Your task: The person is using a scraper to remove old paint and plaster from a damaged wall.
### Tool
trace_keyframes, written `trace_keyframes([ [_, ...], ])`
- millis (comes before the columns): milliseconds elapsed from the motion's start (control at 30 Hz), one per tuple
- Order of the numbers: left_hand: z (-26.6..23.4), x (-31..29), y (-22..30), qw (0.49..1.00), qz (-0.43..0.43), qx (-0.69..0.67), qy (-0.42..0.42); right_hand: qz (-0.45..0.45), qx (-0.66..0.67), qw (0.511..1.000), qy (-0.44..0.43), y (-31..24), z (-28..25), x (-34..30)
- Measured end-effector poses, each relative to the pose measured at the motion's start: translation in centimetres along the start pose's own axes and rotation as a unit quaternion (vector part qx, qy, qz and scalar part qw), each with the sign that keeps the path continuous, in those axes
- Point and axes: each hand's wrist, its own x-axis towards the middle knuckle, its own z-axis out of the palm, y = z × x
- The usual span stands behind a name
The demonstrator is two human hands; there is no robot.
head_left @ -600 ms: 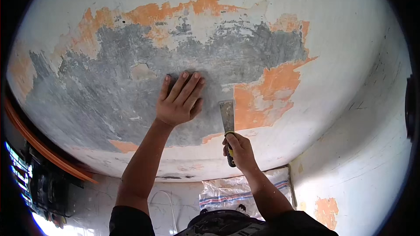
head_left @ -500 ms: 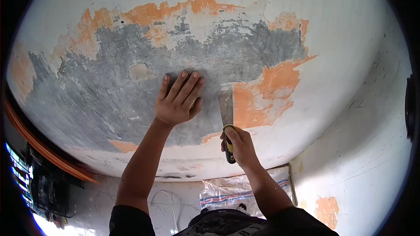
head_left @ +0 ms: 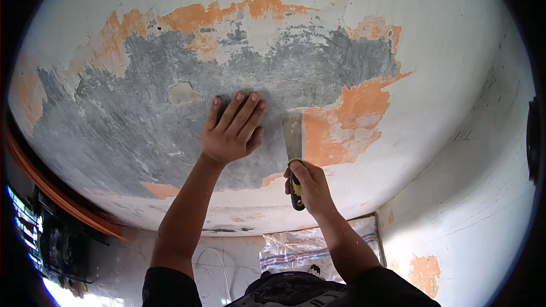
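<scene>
A large bare grey patch (head_left: 153, 131) spreads across the pale wall (head_left: 432, 96), and everything else can be placed by it. The left hand (head_left: 232, 133) lies on the grey patch, toward its lower middle, palm to the wall, its fingers (head_left: 243, 113) stretched out and slightly parted; whether anything lies beneath the palm cannot be told. The right hand (head_left: 310, 186) is just below the grey patch's lower right part, its fingers wrapped around the black and yellow handle of a scraper (head_left: 294, 136), thumb along the handle near the blade. That blade points upward over the grey patch's lower right edge, beside an orange area (head_left: 330, 133) of exposed paint that borders the patch there. A ragged orange band (head_left: 267, 7) runs above the grey patch, and a small pale spot (head_left: 185, 93) sits within it. Well below the patch are a clear plastic sheet (head_left: 318, 256) with blue and red stripes and a thin white cable (head_left: 224, 270); to its lower left curves an orange rail (head_left: 62, 193).
</scene>
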Motion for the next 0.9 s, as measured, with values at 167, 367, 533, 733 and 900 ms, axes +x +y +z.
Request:
trace_keyframes([
  [167,0.0,-0.1,-0.3,1.0,-0.004,-0.004,0.006,-0.063,-0.006,0.998,-0.004,-2.4,0.7,1.8],
  [367,0.1,0.0,0.0,1.0,-0.001,0.0,0.012,0.002,0.006,1.0,0.008,3.0,-0.6,-0.6],
  [533,0.1,0.2,0.0,1.0,-0.001,-0.007,0.011,-0.003,0.004,1.0,0.001,-0.5,-0.1,0.2],
  [733,0.1,0.0,-0.1,1.0,-0.006,0.001,0.004,-0.031,0.013,0.999,-0.02,-0.8,0.4,0.8],
  [900,0.2,0.0,0.1,1.0,-0.007,0.001,0.007,0.034,0.025,0.999,0.032,2.9,-0.5,-1.7],
])
